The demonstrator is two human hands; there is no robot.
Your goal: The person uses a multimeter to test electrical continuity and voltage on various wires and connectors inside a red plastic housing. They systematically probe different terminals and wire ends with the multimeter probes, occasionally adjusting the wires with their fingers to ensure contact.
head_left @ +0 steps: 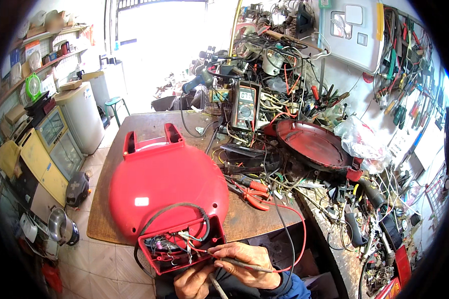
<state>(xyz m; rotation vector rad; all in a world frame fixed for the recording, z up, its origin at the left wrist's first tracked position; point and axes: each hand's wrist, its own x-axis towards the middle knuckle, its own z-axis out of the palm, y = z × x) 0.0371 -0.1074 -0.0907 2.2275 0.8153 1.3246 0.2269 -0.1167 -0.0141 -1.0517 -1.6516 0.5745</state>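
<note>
Both our hands sit at the near end of the red appliance shell (167, 184). Our right hand (247, 264) is pinched shut around a thin probe (224, 259) whose tip reaches into the open wiring compartment (182, 244); our left hand (194, 283), just below that compartment, is curled, but we cannot tell whether it grips anything.

The shell lies on the wooden table (244, 219), its compartment end hanging over the near edge toward us. We judge it stiff, smooth and rather slippery on the dome — best held by the compartment walls or by the two lugs (152, 137) at its far end. The thin wires (184, 238) inside look fragile.

Its long axis runs from us away toward the multimeter (245, 105), which stands beyond the shell, lugs pointing away. Red-handled pliers (252, 192) lie right of the shell.
</note>
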